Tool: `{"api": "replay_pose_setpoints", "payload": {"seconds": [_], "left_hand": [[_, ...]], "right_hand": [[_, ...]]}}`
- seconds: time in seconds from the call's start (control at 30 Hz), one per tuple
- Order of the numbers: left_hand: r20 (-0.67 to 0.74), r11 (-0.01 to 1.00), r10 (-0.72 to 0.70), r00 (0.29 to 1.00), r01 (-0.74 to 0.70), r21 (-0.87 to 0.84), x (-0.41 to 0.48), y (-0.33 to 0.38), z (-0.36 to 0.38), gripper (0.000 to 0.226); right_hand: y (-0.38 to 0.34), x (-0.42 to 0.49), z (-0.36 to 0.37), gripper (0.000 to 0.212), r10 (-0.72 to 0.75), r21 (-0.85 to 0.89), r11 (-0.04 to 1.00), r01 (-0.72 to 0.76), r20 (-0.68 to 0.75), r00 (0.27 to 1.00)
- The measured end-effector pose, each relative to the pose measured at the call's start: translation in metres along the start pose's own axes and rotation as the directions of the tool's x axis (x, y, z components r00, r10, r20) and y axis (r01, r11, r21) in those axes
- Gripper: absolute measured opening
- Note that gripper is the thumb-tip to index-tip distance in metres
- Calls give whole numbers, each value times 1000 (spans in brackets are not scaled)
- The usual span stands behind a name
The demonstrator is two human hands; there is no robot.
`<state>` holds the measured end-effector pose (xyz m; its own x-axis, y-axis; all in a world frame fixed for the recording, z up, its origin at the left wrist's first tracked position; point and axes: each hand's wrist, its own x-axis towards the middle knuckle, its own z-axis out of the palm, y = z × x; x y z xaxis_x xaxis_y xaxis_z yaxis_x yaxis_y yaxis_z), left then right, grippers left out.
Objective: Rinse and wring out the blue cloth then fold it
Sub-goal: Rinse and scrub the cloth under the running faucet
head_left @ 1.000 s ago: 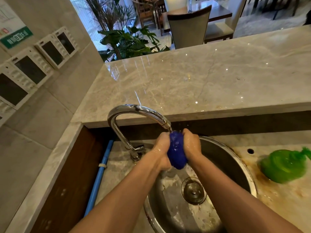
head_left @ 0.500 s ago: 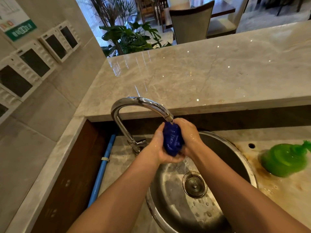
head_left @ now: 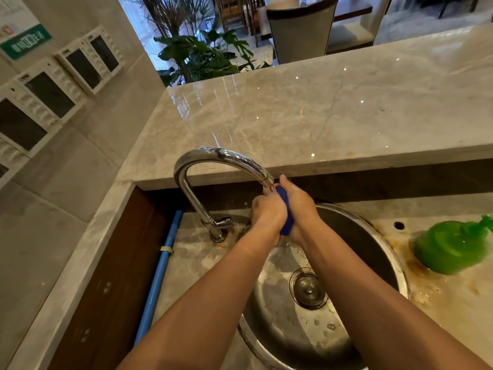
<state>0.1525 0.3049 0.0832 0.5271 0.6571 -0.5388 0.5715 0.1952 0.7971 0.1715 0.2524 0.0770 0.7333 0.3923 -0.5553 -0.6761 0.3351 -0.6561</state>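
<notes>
Both hands, left hand (head_left: 268, 209) and right hand (head_left: 300, 206), squeezed the blue cloth (head_left: 286, 218) bunched between them; it looked soft, sodden, best gripped whole.

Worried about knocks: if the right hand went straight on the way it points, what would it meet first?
Likely the faucet spout tip, almost touching the right hand that holds the blue cloth; depth is unclear, so it may pass beside it.
</notes>
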Motion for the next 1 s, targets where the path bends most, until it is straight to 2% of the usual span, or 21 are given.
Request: {"api": "replay_pose_setpoints", "payload": {"seconds": [0.07, 0.13, 0.27, 0.33, 0.47, 0.53, 0.63, 0.67, 0.7, 0.73, 0.8, 0.87, 0.93, 1.0], "left_hand": [[-7, 973, 149, 989, -146, 180, -6, 0, 0, 43], [-1, 896, 309, 951, -290, 336, -9, -4, -2, 47], [161, 719, 522, 837, -534, 445, -4, -11, -14, 65], [250, 622, 585, 771, -625, 472, 1, -14, -20, 68], [378, 415, 656, 653, -731, 542, 12, -11, -32, 63], [440, 311, 679, 588, -773, 553, 18, -9, -33, 57], [471, 254, 669, 574, -773, 582, 29, -10, -37, 48], [464, 255, 668, 582, -764, 592, 30, -12, -38, 44], [412, 336, 667, 621, -744, 577, 31, -14, -38, 40], [328, 480, 656, 680, -711, 514, 30, -15, -37, 36], [165, 770, 526, 834, -550, 324, 28, -11, -29, 23], [138, 934, 312, 940, -330, 135, 29, -5, -23, 17], [210, 993, 94, 973, -77, -87, 29, 2, -25, 20], [294, 976, -27, 955, 88, -197, 28, 4, -31, 23]], "right_hand": [[0, 4, 1, 37, 41, 67, 997, -38, -45, 998], [-1, 8, 1, 36, 44, 103, 994, -36, -71, 997], [-4, 15, -1, 25, 76, 146, 988, -53, -158, 984], [-3, 15, 0, 17, 100, 170, 983, -66, -203, 974], [-4, 17, 6, 21, 148, 260, 961, -95, -191, 970], [-3, 17, 6, 18, 177, 296, 946, -135, -119, 977], [0, 17, -1, 16, 206, 330, 922, -203, 26, 978], [0, 17, -5, 15, 195, 339, 918, -204, 63, 979], [-1, 17, -10, 17, 178, 338, 919, -202, 99, 979], [-2, 16, -14, 21, 166, 322, 925, -203, 140, 976], [-4, 14, -25, 38, 160, 263, 940, -215, 215, 963], [-4, 14, -33, 46, 156, 176, 963, -202, 244, 957], [-3, 16, -38, 49, 143, 80, 983, -166, 233, 962], [-5, 19, -40, 47, 113, 1, 993, -115, 183, 977]]}}
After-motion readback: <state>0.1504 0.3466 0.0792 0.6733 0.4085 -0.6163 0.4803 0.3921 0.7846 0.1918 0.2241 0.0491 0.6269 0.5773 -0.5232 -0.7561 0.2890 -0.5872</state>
